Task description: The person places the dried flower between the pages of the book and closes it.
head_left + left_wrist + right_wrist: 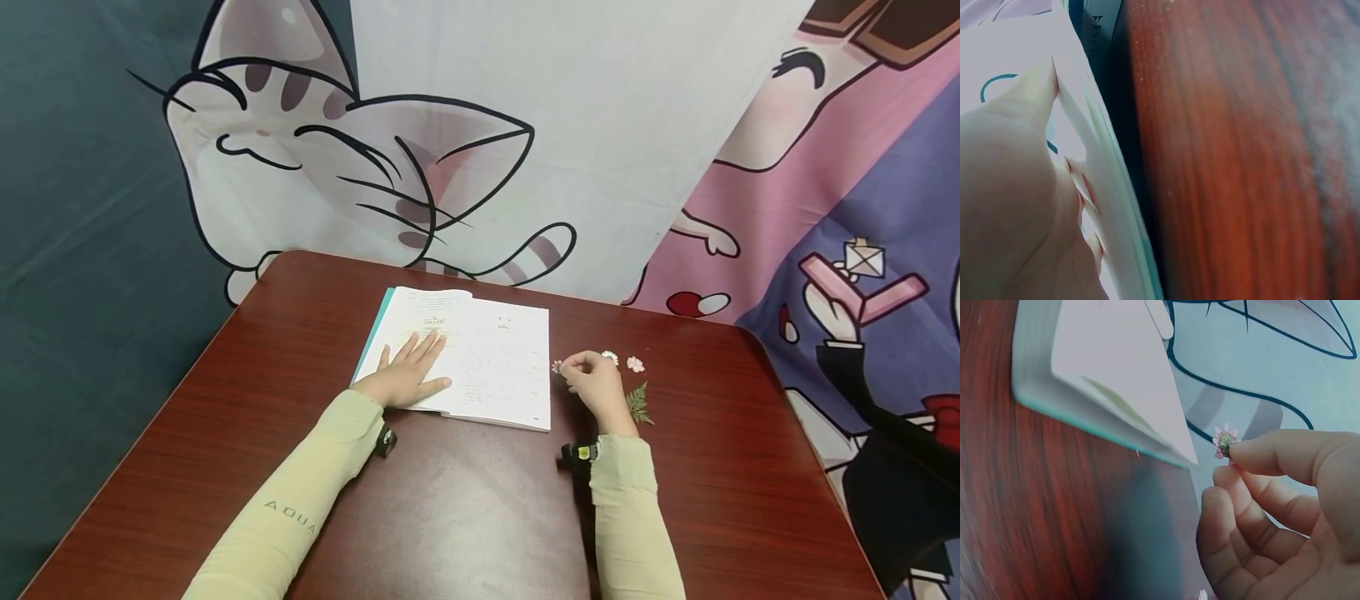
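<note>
An open book [506,367] with printed pages and a teal cover lies on the table. My left hand [405,377] rests flat on its left page, fingers spread; the left wrist view shows that hand [1016,187] along the page edge. Beside the book's right edge, my right hand [600,390] pinches a small pink flower [1225,442] between thumb and fingertips, with the other fingers curled in. Just beyond that hand are a white flower [610,357] and a pale pink flower [635,364]. A green fern leaf [638,404] lies to its right.
The dark red wooden table [480,508] has rounded far corners. Behind it hangs a cloth backdrop [600,142] printed with a cartoon cat and other figures. Dark wrist straps with small devices sit on both sleeved wrists.
</note>
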### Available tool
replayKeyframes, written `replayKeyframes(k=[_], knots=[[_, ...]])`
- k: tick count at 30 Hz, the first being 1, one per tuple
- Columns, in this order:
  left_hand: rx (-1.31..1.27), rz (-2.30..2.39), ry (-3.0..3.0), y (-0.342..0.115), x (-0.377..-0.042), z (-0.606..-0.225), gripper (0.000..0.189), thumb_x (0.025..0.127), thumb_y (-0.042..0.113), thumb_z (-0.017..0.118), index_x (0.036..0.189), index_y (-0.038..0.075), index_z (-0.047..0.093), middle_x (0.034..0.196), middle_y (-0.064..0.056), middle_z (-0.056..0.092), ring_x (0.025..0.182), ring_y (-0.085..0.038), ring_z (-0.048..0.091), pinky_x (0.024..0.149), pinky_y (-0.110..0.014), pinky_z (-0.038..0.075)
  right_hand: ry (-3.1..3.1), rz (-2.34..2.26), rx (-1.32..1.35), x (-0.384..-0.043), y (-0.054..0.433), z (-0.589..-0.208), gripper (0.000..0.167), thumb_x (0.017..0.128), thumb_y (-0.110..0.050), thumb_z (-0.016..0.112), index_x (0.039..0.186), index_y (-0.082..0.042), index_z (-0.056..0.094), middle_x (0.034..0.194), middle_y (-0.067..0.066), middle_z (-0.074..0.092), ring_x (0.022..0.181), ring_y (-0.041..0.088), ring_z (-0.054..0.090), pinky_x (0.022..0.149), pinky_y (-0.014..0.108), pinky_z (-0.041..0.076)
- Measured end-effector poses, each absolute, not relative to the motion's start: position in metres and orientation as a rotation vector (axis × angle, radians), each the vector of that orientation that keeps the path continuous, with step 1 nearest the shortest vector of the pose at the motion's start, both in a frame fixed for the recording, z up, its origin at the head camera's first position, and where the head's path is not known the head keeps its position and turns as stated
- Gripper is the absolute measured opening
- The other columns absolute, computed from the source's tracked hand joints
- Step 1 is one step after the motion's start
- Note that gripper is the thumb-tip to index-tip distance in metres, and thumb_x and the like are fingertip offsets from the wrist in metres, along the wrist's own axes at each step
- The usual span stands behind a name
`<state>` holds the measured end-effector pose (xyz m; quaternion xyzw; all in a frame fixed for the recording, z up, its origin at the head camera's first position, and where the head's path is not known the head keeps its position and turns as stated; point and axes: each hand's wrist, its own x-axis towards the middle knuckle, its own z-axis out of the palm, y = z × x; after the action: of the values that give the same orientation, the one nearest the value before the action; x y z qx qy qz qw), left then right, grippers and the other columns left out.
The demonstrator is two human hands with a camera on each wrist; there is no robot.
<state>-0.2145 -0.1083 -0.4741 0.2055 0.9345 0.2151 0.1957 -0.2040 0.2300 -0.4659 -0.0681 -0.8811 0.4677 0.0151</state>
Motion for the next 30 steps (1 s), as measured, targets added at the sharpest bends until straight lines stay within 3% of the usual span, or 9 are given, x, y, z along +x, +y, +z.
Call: replayKeyframes(k=[10, 16, 23, 30], knots=[[0.57, 0.59, 2.636, -0.11, -0.22, -0.487, 0.083, 0.103, 0.064, 0.036, 0.165, 0.02, 0.002, 0.171, -0.002, -0.005, 0.155, -0.03, -0.012, 0.116, -0.066, -0.013, -2.517, 1.784, -0.264, -0.211, 0.203, -0.47, 0.01, 0.09, -0.008, 0.07, 0.093, 0.002, 0.071, 0.08, 0.014, 0.069, 0.067, 0.02, 0.06, 0.064, 0.027, 0.055], [0.571, 0.609, 2.632, -0.11, -0.221, -0.487, 0.085, 0.102, 0.065, 0.036, 0.165, 0.019, 0.003, 0.171, -0.004, -0.004, 0.155, -0.032, -0.011, 0.115, -0.067, -0.013, -2.526, 1.795, -0.261, -0.215, 0.185, -0.472, 0.009, 0.089, -0.01, 0.072, 0.091, -0.001, 0.073, 0.071, 0.003, 0.064, 0.063, 0.014, 0.054, 0.057, 0.024, 0.047], [0.576, 0.629, 2.624, -0.11, -0.22, -0.486, 0.084, 0.103, 0.063, 0.037, 0.165, 0.017, 0.003, 0.171, -0.005, -0.004, 0.155, -0.033, -0.011, 0.115, -0.068, -0.013, -2.519, 1.795, -0.198, -0.219, 0.163, -0.469, 0.007, 0.09, -0.01, 0.071, 0.089, -0.003, 0.073, 0.074, 0.009, 0.067, 0.06, 0.015, 0.055, 0.055, 0.024, 0.045], [0.572, 0.593, 2.629, -0.109, -0.219, -0.481, 0.082, 0.104, 0.059, 0.039, 0.165, 0.018, 0.003, 0.171, -0.004, -0.004, 0.155, -0.032, -0.01, 0.115, -0.068, -0.01, -2.585, 1.751, -0.149, -0.229, 0.142, -0.467, 0.007, 0.091, -0.01, 0.07, 0.089, -0.004, 0.073, 0.071, 0.005, 0.064, 0.06, 0.015, 0.055, 0.055, 0.023, 0.045]])
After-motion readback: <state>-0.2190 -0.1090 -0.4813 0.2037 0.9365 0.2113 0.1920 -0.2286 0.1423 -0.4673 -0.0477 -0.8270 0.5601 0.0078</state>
